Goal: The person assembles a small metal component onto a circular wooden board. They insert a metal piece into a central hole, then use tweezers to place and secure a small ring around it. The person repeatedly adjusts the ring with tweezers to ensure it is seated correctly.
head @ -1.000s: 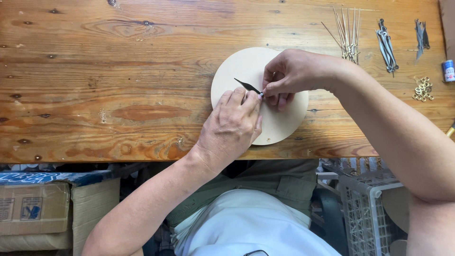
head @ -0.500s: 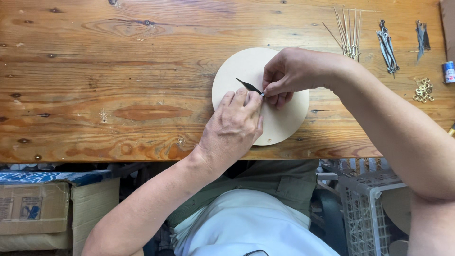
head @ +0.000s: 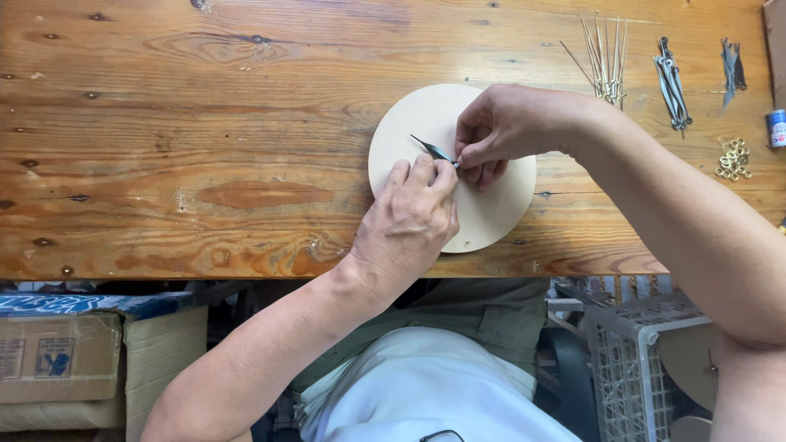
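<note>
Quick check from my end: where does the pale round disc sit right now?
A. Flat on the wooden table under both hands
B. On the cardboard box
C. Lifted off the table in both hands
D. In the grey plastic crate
A: the disc lies flat on the table, with the left hand and right hand meeting over its middle.

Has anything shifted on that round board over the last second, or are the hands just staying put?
Hardly anything. Both the left hand and right hand keep pinching the thin dark pointer at the middle of the round board, in the same place. The pointer's angle looks unchanged. Nothing was let go or picked up.
</note>
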